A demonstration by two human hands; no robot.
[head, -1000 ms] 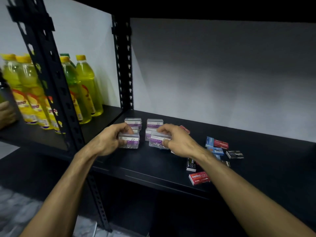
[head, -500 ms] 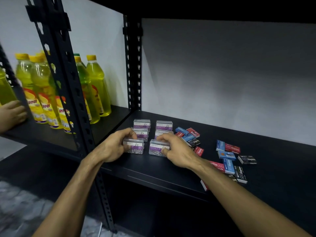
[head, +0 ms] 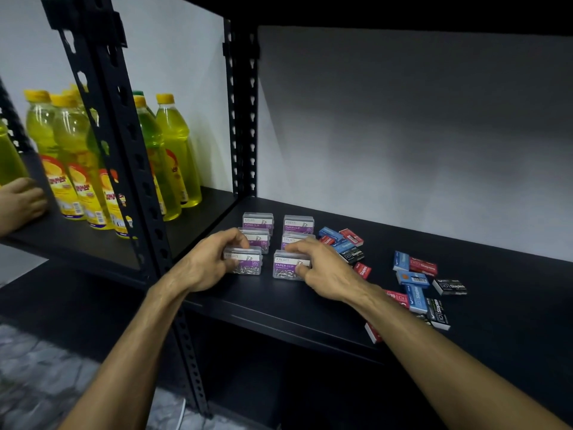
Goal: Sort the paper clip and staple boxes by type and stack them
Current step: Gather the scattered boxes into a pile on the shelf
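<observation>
Paper clip boxes (head: 258,224) sit in two columns on black shelf (head: 279,308), sorted apart from loose staple boxes (head: 415,279) to the right. Left hand (head: 207,264) pinches front-left clip box (head: 245,265); right hand (head: 322,268) pinches front-right clip box (head: 286,265), likely squaring rows for stacking.

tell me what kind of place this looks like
Probably a shop or stockroom: black slotted metal shelving, a row of identical yellow-capped bottles of yellow liquid, and many small red, blue and black staple boxes.
</observation>
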